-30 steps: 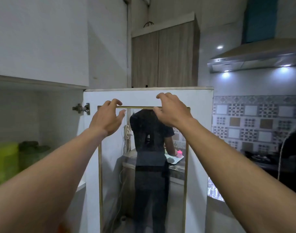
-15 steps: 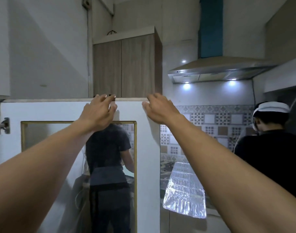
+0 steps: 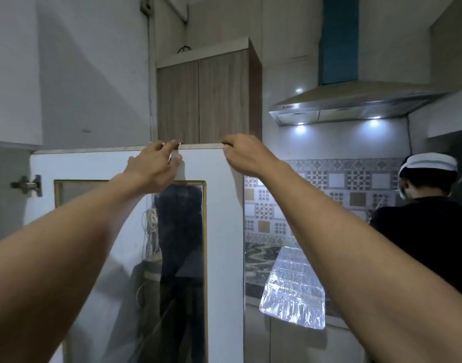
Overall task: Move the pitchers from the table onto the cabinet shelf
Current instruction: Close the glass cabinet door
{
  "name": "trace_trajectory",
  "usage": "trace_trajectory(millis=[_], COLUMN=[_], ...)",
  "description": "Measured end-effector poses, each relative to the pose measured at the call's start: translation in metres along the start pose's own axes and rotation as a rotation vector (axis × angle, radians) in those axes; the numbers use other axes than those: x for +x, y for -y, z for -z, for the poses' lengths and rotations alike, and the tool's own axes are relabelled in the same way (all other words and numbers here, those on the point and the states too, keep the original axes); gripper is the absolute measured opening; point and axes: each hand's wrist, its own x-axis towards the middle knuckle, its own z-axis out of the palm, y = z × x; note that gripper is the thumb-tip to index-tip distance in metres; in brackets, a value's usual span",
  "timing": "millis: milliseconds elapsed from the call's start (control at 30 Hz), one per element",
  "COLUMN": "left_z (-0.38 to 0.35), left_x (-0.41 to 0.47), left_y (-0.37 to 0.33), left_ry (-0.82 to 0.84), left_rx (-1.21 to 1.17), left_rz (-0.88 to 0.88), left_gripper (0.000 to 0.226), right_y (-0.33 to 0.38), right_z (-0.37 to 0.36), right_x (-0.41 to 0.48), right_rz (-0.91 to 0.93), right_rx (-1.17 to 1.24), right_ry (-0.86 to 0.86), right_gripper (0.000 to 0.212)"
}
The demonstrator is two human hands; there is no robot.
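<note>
A metal hinge sits at the left edge of the white cabinet door with a gold-framed glass pane. The left hand has its fingers curled over the door's top edge; the right hand pinches the top right corner. Right of the door lie open space, patterned wall tiles and a person in black. No pitchers are visible.

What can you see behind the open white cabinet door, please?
Above the white cabinet door, a wooden wall cabinet shows. The door's glass pane shows only reflections. Both hands, left and right, grip its top edge.
</note>
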Motion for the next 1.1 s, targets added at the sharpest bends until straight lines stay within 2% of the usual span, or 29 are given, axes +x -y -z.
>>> trace_trajectory(millis=[200, 300, 433, 533, 600, 767, 833, 900, 967, 1033, 1100], left_z=[0.077, 0.122, 0.182, 0.225, 0.253, 0.315, 0.338, 0.351, 0.361, 0.367, 0.371], left_x=[-0.066, -0.108, -0.157, -0.198, -0.223, -0.268, -0.291, -0.307, -0.324, -0.332, -0.337], left_y=[-0.011, -0.010, -0.007, 0.001, 0.005, 0.025, 0.039, 0.053, 0.069, 0.090, 0.113], left_ry=[0.020, -0.016, -0.091, -0.107, -0.163, -0.205, -0.240, -0.275, -0.388, -0.475, -0.485], left_rx=[-0.133, -0.149, -0.194, -0.338, -0.443, -0.599, -0.635, -0.640, -0.394, -0.012, 0.172], left_rz=[0.051, 0.077, 0.176, 0.232, 0.307, 0.500, 0.547, 0.584, 0.619, 0.620, 0.616], left_gripper=[0.052, 0.047, 0.062, 0.072, 0.072, 0.072, 0.059, 0.037, 0.024, 0.041, 0.049], right_y=[0.072, 0.114, 0.170, 0.212, 0.243, 0.322, 0.354, 0.382, 0.412, 0.434, 0.455], right_z=[0.047, 0.067, 0.080, 0.073, 0.060, 0.018, -0.002, -0.019, -0.039, -0.059, -0.080], right_x=[-0.042, -0.063, -0.089, -0.109, -0.114, -0.114, -0.114, -0.115, -0.115, -0.113, -0.106], right_rz=[0.018, 0.029, 0.108, 0.131, 0.178, 0.314, 0.411, 0.440, 0.477, 0.496, 0.505], right_rx=[0.121, 0.236, 0.514, 0.694, 0.791, 0.664, 0.597, 0.592, 0.597, 0.600, 0.618], right_ry=[0.053, 0.156, 0.270, 0.368, 0.394, 0.427, 0.441, 0.443, 0.464, 0.491, 0.492], right_gripper=[0.035, 0.029, 0.038, 0.043, 0.045, 0.042, 0.052, 0.063, 0.071, 0.075, 0.079])
